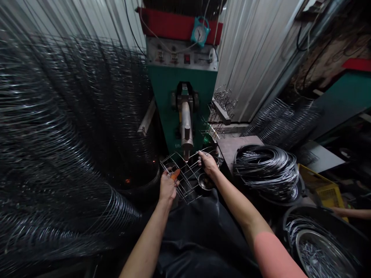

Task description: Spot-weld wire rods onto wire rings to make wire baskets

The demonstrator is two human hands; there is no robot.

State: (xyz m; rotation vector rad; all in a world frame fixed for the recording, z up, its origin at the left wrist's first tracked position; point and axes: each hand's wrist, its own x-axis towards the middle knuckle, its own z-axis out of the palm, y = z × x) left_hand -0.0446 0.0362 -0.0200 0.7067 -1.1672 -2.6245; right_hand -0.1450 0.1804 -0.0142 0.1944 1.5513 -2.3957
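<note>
A small metal wire rack (188, 190) is held at the tip of a spot welder's upper electrode arm (187, 133). My left hand (168, 187) grips the rack's left side, and an orange cover (175, 174) is on the thumb. On the other side, my right hand (209, 165) pinches a thin wire beside the electrode tip. Whether that wire is joined to the rack I cannot tell. Just below my right hand sits a small metal bowl (206, 182), its contents too dark to make out.
Tall stacks of bent wire (72, 135) crowd the left. The green welder cabinet (159, 88) stands ahead, a blue clock (200, 33) hanging on it. At right are a wire coil (266, 170), a yellow crate (327, 191), a basin of short rods (315, 255) and another person's arm (353, 213).
</note>
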